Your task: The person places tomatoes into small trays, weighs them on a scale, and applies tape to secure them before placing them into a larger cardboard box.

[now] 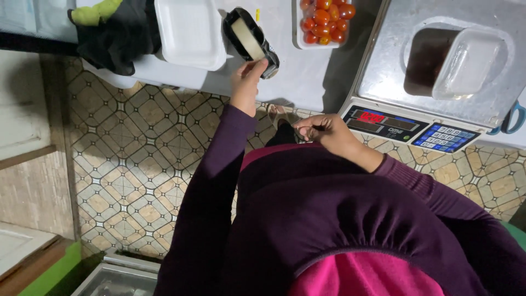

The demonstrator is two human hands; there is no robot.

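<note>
My left hand [246,81] reaches up to a black tape dispenser [251,39] holding a roll of pale tape on the white counter [307,77], with its fingers on the dispenser's near end. Below the counter edge, close to my body, my right hand [323,131] is closed with fingertips pinched together; whether a strip of tape is between them is too small to tell. Both arms wear dark purple sleeves.
A white foam clamshell box [189,32] sits left of the dispenser, beside a black bag [112,38]. A tray of cherry tomatoes [324,21] lies at the back. At right, a digital scale [438,66] carries a clear plastic tub [463,63]. Patterned floor tiles [137,153] lie below.
</note>
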